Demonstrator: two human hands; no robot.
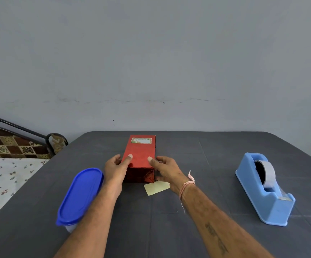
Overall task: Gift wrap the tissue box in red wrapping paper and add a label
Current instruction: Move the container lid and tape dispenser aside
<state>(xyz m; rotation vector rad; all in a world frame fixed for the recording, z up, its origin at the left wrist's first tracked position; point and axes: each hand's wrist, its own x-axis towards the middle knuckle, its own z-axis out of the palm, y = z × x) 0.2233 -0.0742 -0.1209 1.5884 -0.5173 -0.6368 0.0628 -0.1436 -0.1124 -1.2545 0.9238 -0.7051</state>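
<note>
Wrapped tissue box lies lengthwise at worktop centre, label on its far top. Left hand and right hand grip its near sides, thumbs on top.

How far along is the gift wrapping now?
Done: the red-wrapped box shows no bare cardboard, and the label sits on its top. In hand: the left hand and right hand grip its near end. Left: seemingly nothing, perhaps only letting go.
</note>
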